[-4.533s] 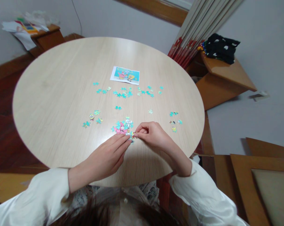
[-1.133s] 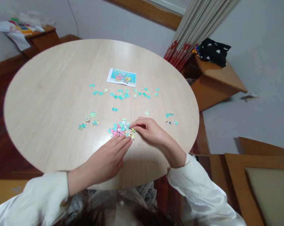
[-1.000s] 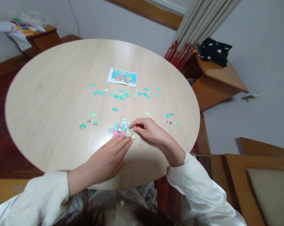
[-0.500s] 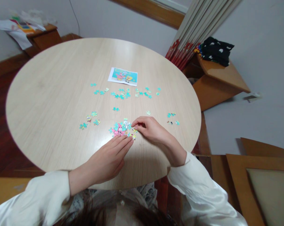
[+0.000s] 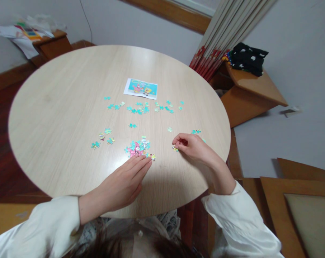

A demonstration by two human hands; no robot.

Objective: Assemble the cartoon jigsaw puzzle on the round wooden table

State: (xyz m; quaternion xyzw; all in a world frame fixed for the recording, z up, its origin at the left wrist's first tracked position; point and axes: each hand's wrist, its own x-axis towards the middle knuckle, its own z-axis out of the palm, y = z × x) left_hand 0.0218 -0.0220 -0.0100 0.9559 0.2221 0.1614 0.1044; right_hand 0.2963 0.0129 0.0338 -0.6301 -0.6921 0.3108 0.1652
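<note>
My left hand [image 5: 126, 179] lies flat with fingers stretched over the lower edge of a partly joined jigsaw puzzle [image 5: 137, 146], which shows a pink starfish figure and a pale figure on turquoise. Its fingertips touch the lower pieces and hide some of them. To the right, apart from the joined part, my right hand [image 5: 193, 147] pinches a small yellow puzzle piece [image 5: 175, 148] between thumb and fingers, at or just above the table. Left of the joined part lie several loose pieces, among them a yellow face piece [image 5: 101, 136].
On the round wooden table [image 5: 57, 107], a printed reference picture [image 5: 141, 88] lies beyond a row of loose turquoise pieces [image 5: 139, 110]. More pieces [image 5: 196, 131] lie beyond my right hand. Wooden side tables [image 5: 254, 93] and a chair [image 5: 272, 208] stand around the table.
My right hand has moved right, away from the joined puzzle, carrying the yellow piece with it. My left hand has stayed on the puzzle's lower edge.
</note>
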